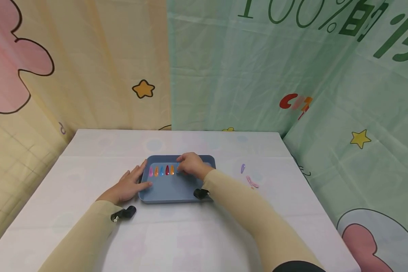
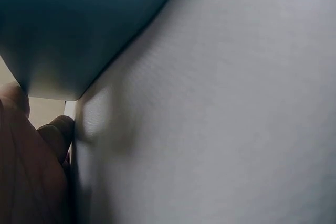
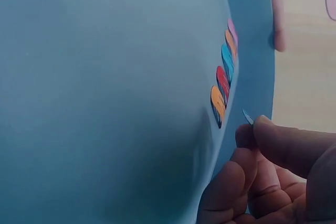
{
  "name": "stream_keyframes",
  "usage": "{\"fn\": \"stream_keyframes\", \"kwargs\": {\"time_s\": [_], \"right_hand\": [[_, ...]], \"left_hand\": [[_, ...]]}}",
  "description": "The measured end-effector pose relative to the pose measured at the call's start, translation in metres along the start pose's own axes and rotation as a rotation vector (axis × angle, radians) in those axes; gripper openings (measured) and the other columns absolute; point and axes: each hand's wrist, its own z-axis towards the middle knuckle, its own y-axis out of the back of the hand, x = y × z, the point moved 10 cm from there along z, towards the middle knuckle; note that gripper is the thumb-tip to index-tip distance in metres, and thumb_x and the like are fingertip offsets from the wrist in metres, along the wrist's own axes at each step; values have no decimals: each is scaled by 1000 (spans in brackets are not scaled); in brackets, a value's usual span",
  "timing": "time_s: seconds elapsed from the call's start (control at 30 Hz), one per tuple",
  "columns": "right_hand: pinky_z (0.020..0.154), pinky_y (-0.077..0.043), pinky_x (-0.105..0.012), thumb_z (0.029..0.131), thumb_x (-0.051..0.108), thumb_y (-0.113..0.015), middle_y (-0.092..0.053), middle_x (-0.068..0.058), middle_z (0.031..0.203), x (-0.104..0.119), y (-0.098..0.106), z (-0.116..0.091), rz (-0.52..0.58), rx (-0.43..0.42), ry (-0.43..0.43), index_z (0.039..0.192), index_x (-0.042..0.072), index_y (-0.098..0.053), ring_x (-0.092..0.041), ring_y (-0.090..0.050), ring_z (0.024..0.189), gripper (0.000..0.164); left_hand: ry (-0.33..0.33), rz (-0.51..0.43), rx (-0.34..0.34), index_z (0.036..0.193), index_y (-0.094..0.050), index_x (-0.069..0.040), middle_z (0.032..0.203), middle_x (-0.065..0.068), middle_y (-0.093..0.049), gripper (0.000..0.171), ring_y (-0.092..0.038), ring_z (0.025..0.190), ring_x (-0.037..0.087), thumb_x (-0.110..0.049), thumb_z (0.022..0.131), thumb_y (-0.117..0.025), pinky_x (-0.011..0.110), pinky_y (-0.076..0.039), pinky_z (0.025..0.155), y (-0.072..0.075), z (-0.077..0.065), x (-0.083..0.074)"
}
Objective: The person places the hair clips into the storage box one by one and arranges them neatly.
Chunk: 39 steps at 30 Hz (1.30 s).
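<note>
Clips (image 3: 222,84) stretch from the tray (image 1: 171,190) to the surface (image 1: 176,230) at the right. Leftmost is the left hand (image 1: 129,185), its fingers extended along the tray's left side and its thumb over the rim. It grasps no clip; the pose looks meant to steady the tray while the other hand works.

Just inside, five clips stand side by side near the far wall: pink (image 1: 151,172), orange (image 1: 156,171), blue (image 1: 161,171), red (image 1: 167,170), yellow-orange (image 1: 172,169). They all point roughly the same way, with narrow gaps — probably so that each stays separate and easy to see.

Next comes the right hand (image 1: 192,165), pinching a small clip (image 3: 248,117) between thumb and fingertip just beyond the row's right end. Only its pale tip shows, so its full colour I cannot tell; such a light pinch suits a thing this thin.

Farther right, off the tray, lie a purple clip (image 1: 243,168) and pink pieces (image 1: 249,181) — one splayed clip or two, too small to tell. An orange bit (image 1: 252,188) peeps out by the right sleeve (image 1: 255,211).
</note>
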Motion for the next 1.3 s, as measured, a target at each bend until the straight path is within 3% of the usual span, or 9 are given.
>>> {"fn": "stream_keyframes", "kwargs": {"time_s": [0.17, 0.27, 0.77, 1.1, 1.3], "right_hand": [[57, -48, -24, 92, 8, -78, -74, -4, 104, -3, -3, 3, -41, -11, -28, 125, 12, -76, -14, -59, 67, 33], [58, -48, -25, 92, 9, -79, -74, -5, 112, -5, -4, 5, -53, -10, -40, 125, 13, -77, -15, -60, 70, 33], [73, -56, -29, 91, 9, -81, -72, -6, 126, -9, -11, 14, -104, 6, -53, 123, 13, -77, -17, -62, 85, 33], [68, -51, -26, 91, 9, -81, -72, -6, 125, -9, -11, 15, -113, -12, -36, 123, 12, -77, -18, -60, 89, 32], [80, -58, -30, 92, 10, -80, -72, -7, 132, -7, -12, 12, -162, -9, -28, 126, 12, -77, -19, -63, 98, 34]], "left_hand": [[2, 7, -1, 171, 2, -22, 176, 23, -12, 103, 0, 163, 49, -58, 100, -63, 65, 10, 130, -2, 1, 2], [7, 6, 1, 171, 2, -23, 176, 23, -11, 103, 0, 163, 48, -59, 100, -62, 65, 10, 130, -3, 1, 2], [3, 10, -2, 171, 1, -21, 175, 24, -12, 102, -1, 162, 50, -57, 100, -63, 66, 9, 130, -2, -2, -3], [8, 2, -1, 171, 2, -23, 175, 23, -12, 103, 0, 163, 49, -57, 99, -63, 66, 10, 130, -2, -2, -2], [7, 2, -3, 171, 3, -23, 175, 23, -12, 103, 0, 163, 49, -57, 100, -63, 66, 10, 129, -1, -2, -2]]}}
